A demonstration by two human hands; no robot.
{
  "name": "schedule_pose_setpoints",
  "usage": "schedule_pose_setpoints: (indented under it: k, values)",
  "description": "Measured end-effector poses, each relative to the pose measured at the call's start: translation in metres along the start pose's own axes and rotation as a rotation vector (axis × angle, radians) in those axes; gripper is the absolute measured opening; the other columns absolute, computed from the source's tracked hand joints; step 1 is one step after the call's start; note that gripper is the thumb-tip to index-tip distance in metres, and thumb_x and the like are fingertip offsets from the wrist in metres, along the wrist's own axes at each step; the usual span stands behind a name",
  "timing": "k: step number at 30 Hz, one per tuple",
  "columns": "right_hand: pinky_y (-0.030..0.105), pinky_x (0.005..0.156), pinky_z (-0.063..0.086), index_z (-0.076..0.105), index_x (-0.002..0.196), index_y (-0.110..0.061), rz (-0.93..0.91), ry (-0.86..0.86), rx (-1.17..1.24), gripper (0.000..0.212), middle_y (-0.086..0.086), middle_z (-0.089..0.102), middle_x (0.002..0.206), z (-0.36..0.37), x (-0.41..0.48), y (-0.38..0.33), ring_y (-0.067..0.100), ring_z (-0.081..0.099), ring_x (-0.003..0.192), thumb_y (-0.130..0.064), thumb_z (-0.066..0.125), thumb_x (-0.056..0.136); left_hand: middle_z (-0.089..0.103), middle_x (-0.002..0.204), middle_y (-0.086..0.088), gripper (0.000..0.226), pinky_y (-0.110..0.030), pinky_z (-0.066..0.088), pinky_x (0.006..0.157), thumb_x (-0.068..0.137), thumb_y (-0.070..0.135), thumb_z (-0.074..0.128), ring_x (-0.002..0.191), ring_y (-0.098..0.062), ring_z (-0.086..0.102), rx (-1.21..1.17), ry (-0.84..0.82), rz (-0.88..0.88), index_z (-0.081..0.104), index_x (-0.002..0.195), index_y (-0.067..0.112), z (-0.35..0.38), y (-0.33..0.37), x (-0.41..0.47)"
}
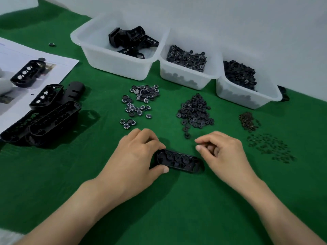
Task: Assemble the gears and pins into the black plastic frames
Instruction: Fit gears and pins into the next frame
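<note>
A black plastic frame (178,160) lies on the green mat in front of me, with several gears seated inside it. My left hand (136,156) grips its left end between thumb and fingers. My right hand (221,152) hovers just right of the frame, fingers curled with thumb and forefinger close together; whether it holds a small part is unclear. Loose gears with white markings (139,103) lie behind the left hand. A heap of plain black gears (194,112) sits behind the right hand. Brown pins (247,121) and dark small pins (270,147) lie at the right.
Three white bins stand at the back: one with frames (115,55), one with gears (185,75), one with black parts (247,96). A stack of black frames (44,119) and a paper sheet (17,68) lie at the left. A small ring (51,44) sits far left.
</note>
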State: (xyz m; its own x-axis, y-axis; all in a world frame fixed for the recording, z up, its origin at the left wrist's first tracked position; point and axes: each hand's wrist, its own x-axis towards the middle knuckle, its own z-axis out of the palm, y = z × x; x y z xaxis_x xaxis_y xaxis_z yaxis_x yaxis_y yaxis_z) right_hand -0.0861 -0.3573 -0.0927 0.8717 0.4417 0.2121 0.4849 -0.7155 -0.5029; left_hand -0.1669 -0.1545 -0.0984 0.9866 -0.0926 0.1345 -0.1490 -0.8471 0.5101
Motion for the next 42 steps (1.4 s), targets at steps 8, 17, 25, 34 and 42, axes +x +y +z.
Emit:
schedule_pose_setpoints:
  k: [8, 17, 25, 34, 42]
  values:
    - [0.016, 0.064, 0.035, 0.071, 0.084, -0.018, 0.013, -0.047, -0.022, 0.009, -0.007, 0.059, 0.074, 0.001, 0.028, 0.007, -0.004, 0.044, 0.055, -0.021, 0.073, 0.075, 0.045, 0.104, 0.011, 0.048, -0.024, 0.028, 0.095, 0.069, 0.052, 0.068, 0.101, -0.009, 0.036, -0.062, -0.026, 0.045, 0.060, 0.110, 0.027, 0.023, 0.025, 0.028]
    - [0.023, 0.059, 0.041, 0.065, 0.070, -0.020, 0.027, -0.054, 0.014, 0.009, -0.009, 0.059, 0.071, 0.014, 0.041, 0.002, 0.002, 0.051, 0.058, -0.024, 0.072, 0.071, 0.047, 0.104, 0.013, 0.050, -0.016, 0.026, 0.091, 0.065, 0.053, 0.068, 0.100, -0.006, 0.039, -0.164, -0.019, 0.013, 0.061, 0.105, 0.025, 0.026, 0.016, 0.026]
    - [0.008, 0.055, 0.037, 0.066, 0.073, -0.018, 0.089, -0.044, 0.092, 0.014, -0.014, 0.055, 0.065, -0.001, 0.023, 0.016, -0.001, 0.049, 0.062, -0.006, 0.074, 0.072, 0.047, 0.102, 0.015, 0.047, -0.018, 0.029, 0.090, 0.065, 0.055, 0.062, 0.097, -0.005, 0.040, -0.184, -0.028, -0.003, 0.062, 0.102, 0.026, 0.026, 0.016, 0.027]
    - [0.013, 0.057, 0.038, 0.070, 0.083, -0.027, 0.074, -0.117, 0.075, 0.016, -0.011, 0.058, 0.074, -0.005, 0.023, 0.020, 0.006, 0.048, 0.058, -0.016, 0.075, 0.072, 0.048, 0.103, 0.013, 0.047, -0.021, 0.030, 0.093, 0.066, 0.052, 0.066, 0.098, -0.006, 0.041, -0.186, -0.026, 0.002, 0.062, 0.104, 0.025, 0.025, 0.016, 0.026]
    - [0.013, 0.060, 0.040, 0.070, 0.076, -0.021, -0.087, -0.138, 0.176, 0.011, -0.009, 0.059, 0.074, -0.014, 0.010, 0.009, 0.007, 0.054, 0.067, -0.011, 0.074, 0.072, 0.049, 0.102, 0.013, 0.044, -0.023, 0.033, 0.092, 0.065, 0.052, 0.067, 0.097, -0.006, 0.041, -0.195, -0.013, -0.004, 0.063, 0.100, 0.025, 0.025, 0.016, 0.026]
